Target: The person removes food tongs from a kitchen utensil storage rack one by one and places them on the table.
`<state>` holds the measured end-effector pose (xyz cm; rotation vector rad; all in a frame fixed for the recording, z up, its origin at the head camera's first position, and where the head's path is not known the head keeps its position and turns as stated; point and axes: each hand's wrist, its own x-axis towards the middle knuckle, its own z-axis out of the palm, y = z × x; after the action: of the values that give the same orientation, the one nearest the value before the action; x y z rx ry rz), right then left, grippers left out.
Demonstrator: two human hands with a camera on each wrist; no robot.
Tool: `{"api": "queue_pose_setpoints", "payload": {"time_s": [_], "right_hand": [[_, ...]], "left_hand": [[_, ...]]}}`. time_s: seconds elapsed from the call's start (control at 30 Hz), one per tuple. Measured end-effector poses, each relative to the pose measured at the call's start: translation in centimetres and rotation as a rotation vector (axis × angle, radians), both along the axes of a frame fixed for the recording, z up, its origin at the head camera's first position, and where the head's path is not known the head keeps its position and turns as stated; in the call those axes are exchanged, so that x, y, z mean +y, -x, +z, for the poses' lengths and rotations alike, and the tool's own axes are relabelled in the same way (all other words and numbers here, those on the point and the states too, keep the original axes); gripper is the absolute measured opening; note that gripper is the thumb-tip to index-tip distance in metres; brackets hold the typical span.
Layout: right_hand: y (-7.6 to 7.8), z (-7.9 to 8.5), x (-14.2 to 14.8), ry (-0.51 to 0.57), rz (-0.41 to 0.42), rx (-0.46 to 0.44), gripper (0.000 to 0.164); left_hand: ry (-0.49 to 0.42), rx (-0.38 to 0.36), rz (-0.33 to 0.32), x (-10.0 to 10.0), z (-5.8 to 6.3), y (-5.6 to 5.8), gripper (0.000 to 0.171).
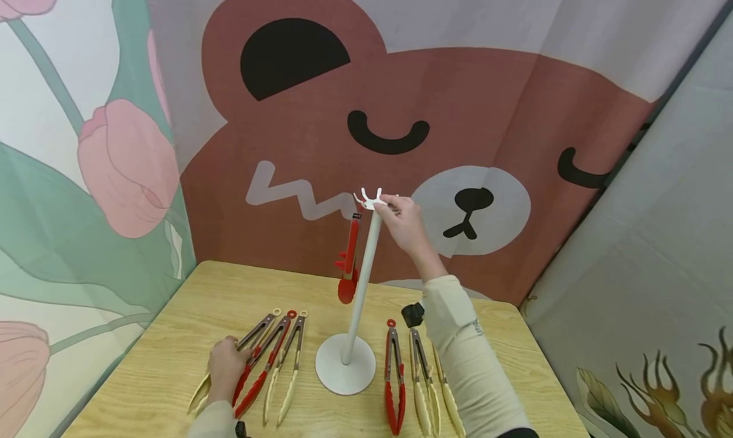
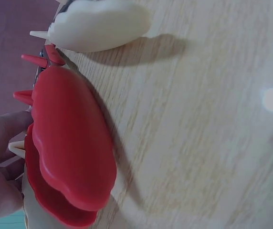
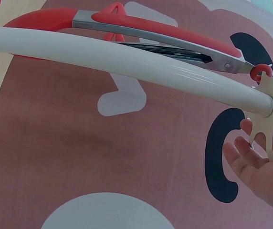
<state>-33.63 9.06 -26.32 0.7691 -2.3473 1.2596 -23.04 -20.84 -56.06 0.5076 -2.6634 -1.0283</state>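
A white stand [image 1: 362,291] with a round base rises from the table, topped by a white hook rack [image 1: 373,200]. My right hand [image 1: 403,225] pinches the near right side of that rack. Red tongs [image 1: 350,250] hang by their ring from a hook on the far left; the right wrist view shows these hanging red tongs [image 3: 165,33] beside the pole. Low on the left, my left hand [image 1: 225,369] grips the leftmost cream-tipped tongs [image 1: 200,390]. Red-tipped tongs [image 2: 69,138] lie directly beside this hand and partly hide its fingers.
Right of the left hand lie red tongs [image 1: 265,365] and cream tongs [image 1: 288,368]. Right of the base are more red tongs [image 1: 394,377] and cream tongs [image 1: 422,387], partly under the right sleeve. A small black object [image 1: 413,314] stands behind them. A bear-printed curtain [image 1: 458,107] hangs behind.
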Motion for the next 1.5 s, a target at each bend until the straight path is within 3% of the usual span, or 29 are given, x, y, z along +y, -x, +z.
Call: {"api": "queue_pose_setpoints", "payload": {"time_s": [0.43, 0.67, 1.03, 1.5], "right_hand": [[-0.05, -0.20, 0.02, 0.006, -0.001, -0.004, 0.039], [-0.01, -0.22, -0.04, 0.010, -0.007, 0.007, 0.038], [-0.14, -0.10, -0.02, 0.002, -0.007, -0.004, 0.040], [-0.08, -0.02, -0.02, -0.001, -0.003, -0.003, 0.039]], "left_hand": [[0.029, -0.009, 0.001, -0.04, -0.42, -0.05, 0.044], [0.079, -0.020, 0.033, -0.27, -0.85, 0.26, 0.045], [0.069, -0.068, 0.007, -0.08, -0.40, 0.06, 0.050], [0.048, -0.086, 0.019, 0.03, -0.11, -0.05, 0.052]]}}
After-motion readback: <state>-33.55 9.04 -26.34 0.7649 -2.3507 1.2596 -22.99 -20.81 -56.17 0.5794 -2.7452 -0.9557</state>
